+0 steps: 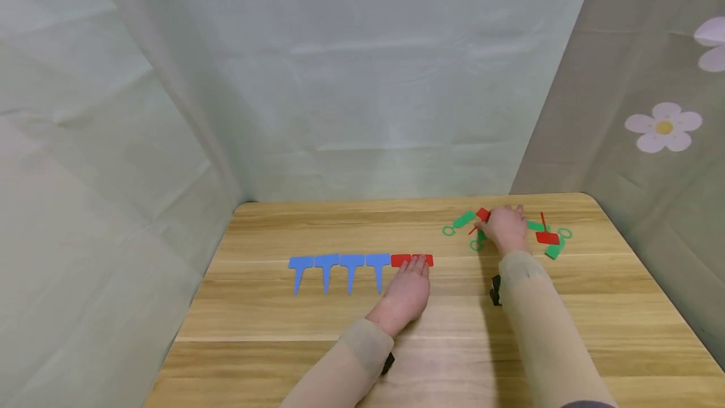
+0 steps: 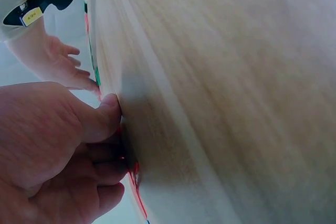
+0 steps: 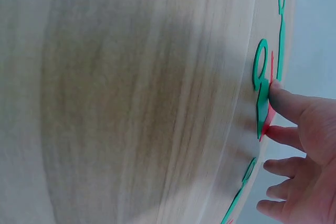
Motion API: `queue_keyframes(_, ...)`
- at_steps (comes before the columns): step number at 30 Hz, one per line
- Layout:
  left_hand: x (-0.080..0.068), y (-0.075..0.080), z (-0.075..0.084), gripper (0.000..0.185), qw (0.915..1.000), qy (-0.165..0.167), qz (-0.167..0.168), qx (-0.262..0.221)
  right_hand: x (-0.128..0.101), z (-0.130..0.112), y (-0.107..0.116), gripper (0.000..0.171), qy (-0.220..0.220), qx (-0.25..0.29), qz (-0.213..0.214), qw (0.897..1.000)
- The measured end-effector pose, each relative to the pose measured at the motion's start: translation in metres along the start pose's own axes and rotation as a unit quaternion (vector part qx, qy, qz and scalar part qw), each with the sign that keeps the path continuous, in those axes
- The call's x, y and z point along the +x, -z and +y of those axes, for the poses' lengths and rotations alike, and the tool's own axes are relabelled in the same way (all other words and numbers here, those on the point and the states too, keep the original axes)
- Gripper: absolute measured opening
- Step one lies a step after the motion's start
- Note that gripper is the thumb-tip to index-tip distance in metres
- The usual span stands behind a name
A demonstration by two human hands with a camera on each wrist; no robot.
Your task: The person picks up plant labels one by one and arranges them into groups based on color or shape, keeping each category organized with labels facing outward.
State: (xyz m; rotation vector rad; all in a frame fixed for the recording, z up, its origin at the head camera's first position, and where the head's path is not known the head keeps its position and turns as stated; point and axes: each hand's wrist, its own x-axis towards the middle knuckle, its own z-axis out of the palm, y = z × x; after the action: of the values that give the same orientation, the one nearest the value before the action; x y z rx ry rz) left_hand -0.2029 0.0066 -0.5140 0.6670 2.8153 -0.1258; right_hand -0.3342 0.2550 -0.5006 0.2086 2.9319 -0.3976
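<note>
Left hand [image 1: 409, 289] presses flat, fingers straight, on the red tags [image 1: 411, 260] ending the blue row [image 1: 338, 268]; right hand [image 1: 505, 228] fingers pinch a red tag [image 1: 480, 216] among green ones [image 1: 464, 220].

4 blue tags [image 1: 338, 267], flower curtain [image 1: 663, 126]

Bare table [image 1: 566, 332] across the lower frame, open passage. Blue tags [image 1: 338, 267] block centre-left; green tags [image 1: 557, 241] clutter upper right.

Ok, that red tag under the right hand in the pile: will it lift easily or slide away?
The red tag looks thin, flat and light, so it will probably skid if pushed. Lying flush on the table, it likely needs an edge pinch from the right hand.
</note>
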Motion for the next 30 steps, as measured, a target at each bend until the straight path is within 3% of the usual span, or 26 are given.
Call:
queue_keyframes(9, 0.0006, 0.0021, 0.0, 0.057, 1.0, -0.001, 0.001, 0.008, -0.0035, 0.0028, 0.0047, 0.065, -0.005, 0.044, 0.008, 0.999)
queue_keyframes(30, 0.0002, 0.0017, 0.0003, 0.058, 0.9999, 0.001, -0.003, 0.012, -0.0033, 0.004, 0.0018, 0.064, -0.011, 0.068, 0.017, 0.997)
